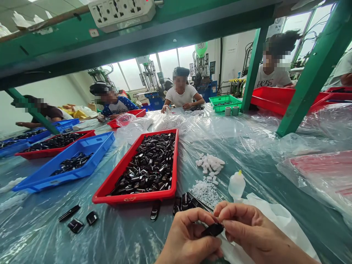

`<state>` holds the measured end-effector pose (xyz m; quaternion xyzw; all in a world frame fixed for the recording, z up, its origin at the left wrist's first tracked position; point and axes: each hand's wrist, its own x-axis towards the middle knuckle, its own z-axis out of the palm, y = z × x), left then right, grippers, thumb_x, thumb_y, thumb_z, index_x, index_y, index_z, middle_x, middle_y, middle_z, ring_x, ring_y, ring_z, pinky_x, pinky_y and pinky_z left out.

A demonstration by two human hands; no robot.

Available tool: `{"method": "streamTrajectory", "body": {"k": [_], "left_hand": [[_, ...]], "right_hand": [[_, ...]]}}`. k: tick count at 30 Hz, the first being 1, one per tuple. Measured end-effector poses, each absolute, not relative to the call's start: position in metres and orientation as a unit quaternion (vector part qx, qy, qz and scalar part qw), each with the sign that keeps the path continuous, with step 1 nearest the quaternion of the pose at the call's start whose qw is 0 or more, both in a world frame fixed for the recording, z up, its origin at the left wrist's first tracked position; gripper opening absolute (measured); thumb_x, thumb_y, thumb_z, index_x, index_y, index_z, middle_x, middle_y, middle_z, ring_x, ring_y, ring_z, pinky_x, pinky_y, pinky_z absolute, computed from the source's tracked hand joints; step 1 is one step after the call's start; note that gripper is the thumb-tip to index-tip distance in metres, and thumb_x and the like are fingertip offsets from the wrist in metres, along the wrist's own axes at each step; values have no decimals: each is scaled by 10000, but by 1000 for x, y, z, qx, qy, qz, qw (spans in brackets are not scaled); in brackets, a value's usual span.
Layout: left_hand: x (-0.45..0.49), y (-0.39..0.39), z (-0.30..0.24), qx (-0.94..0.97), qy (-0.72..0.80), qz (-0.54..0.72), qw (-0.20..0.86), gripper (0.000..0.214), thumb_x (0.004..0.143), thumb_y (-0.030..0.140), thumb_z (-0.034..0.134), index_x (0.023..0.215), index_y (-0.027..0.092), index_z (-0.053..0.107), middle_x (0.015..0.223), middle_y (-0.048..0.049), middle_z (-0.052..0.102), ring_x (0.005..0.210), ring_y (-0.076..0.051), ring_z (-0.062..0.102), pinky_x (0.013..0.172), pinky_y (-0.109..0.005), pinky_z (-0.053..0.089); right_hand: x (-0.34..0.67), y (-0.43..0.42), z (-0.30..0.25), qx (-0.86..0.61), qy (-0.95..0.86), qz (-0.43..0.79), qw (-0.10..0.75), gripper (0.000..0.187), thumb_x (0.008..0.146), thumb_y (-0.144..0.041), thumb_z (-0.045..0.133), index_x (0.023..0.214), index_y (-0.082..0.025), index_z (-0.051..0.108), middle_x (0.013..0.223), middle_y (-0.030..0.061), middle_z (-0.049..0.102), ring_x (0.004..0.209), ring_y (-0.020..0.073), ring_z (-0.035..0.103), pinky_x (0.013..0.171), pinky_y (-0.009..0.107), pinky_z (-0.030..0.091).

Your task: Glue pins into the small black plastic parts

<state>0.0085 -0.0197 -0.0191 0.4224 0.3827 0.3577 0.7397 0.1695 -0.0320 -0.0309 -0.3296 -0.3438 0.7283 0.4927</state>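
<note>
Left hand (189, 238) and right hand (247, 227) are both pinching a glossy black plastic part (212, 230) between their fingertips, holding it up over the plastic-sheeted table (41, 234), just below a red tray (134, 198) heaped with matching parts (145, 168)

White walls (46, 99) to the left and behind, tall windows (167, 64) bright with daylight at the far end. Overhead, a green steel table frame (82, 40) on green posts (254, 69), a white power strip (121, 13) on its beam. Along the far wall, injection moulding machines (200, 69) and a standing fan (164, 84).
</note>
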Motion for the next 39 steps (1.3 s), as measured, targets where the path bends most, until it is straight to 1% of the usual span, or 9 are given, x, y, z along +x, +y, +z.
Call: {"method": "streamTrajectory", "body": {"k": [7, 13, 18, 21, 26, 30, 34, 37, 39], "left_hand": [[9, -20, -20, 432, 382, 359, 734, 225, 593, 136, 771, 712, 121, 581, 551, 25, 631, 474, -91, 611, 450, -146, 467], [9, -22, -22, 438, 380, 368, 727, 216, 588, 101, 755, 698, 137, 573, 525, 19, 645, 473, -91, 605, 466, -156, 466], [9, -25, -23, 491, 336, 426, 682, 174, 577, 73, 757, 627, 141, 605, 605, 12, 641, 507, -115, 629, 455, -174, 470], [9, -25, -24, 507, 321, 438, 669, 173, 576, 55, 748, 625, 142, 607, 598, 19, 627, 483, -102, 609, 445, -173, 460], [7, -24, -21, 496, 358, 384, 692, 208, 595, 117, 732, 643, 150, 533, 545, 29, 603, 461, -104, 594, 461, -188, 467], [0, -19, -13, 531, 451, 284, 659, 155, 598, 132, 661, 682, 156, 533, 525, 38, 577, 432, -92, 550, 453, -193, 457], [-26, -21, -3, 608, 518, 184, 572, 123, 603, 134, 612, 716, 157, 570, 562, 54, 516, 409, -78, 480, 400, -177, 393], [-67, -27, 3, 672, 580, 152, 434, 104, 682, 168, 569, 777, 154, 611, 636, 36, 528, 494, -101, 527, 463, -184, 409], [-103, -29, 6, 692, 624, 145, 334, 120, 751, 215, 521, 781, 155, 620, 617, 32, 547, 490, -109, 526, 492, -198, 413]], "right_hand": [[166, -38, -34, -294, -278, 767, 499, 143, 582, -297, 815, 662, -217, 727, 878, 2, 544, 784, 120, 558, 679, 217, 450], [163, -37, -42, -285, -258, 798, 465, 241, 607, -294, 804, 810, -214, 701, 755, 10, 617, 684, 120, 591, 602, 213, 437], [163, -40, -42, -253, -268, 819, 440, 319, 603, -318, 803, 884, -218, 689, 858, 24, 641, 794, 133, 602, 739, 237, 441], [162, -41, -41, -226, -280, 827, 431, 330, 614, -317, 794, 908, -220, 681, 888, 26, 637, 789, 125, 591, 795, 273, 435], [162, -36, -43, -253, -297, 815, 429, 317, 637, -357, 775, 891, -203, 665, 786, 21, 619, 679, 116, 586, 672, 250, 440], [165, -32, -40, -332, -368, 756, 428, 383, 613, -448, 781, 866, -179, 677, 759, 13, 609, 556, 57, 501, 549, 179, 408], [166, -37, -30, -413, -406, 686, 441, 354, 652, -466, 748, 873, -197, 684, 764, 10, 611, 621, 82, 506, 584, 179, 427], [166, -41, -27, -442, -419, 665, 432, 348, 657, -475, 737, 872, -207, 681, 768, 12, 618, 635, 99, 515, 592, 196, 434], [167, -41, -29, -443, -432, 666, 417, 358, 656, -476, 736, 880, -203, 677, 778, 22, 625, 647, 110, 528, 593, 206, 433]]}}
